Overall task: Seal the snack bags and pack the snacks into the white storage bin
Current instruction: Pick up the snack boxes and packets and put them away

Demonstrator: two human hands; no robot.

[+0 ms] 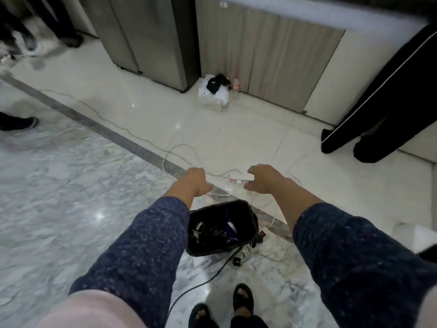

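No snack bag and no white storage bin can be made out in this view. Both my arms, in dark blue speckled sleeves, stretch forward over the floor. My left hand (197,181) holds nothing, with its fingers bent downward and the thumb apart. My right hand (262,178) is also empty, fingers spread and curved. Below and between my forearms a black bin (250,217) stands on the floor with dark packets and a blue and white item inside.
A white power strip (241,178) with a red light and white cables lies just beyond my hands. Another strip with a black cord (243,253) sits by the bin. Against the cabinets are a white and black bundle (214,91) and a bottle (235,87). Another person's dark trouser legs (378,110) stand at right.
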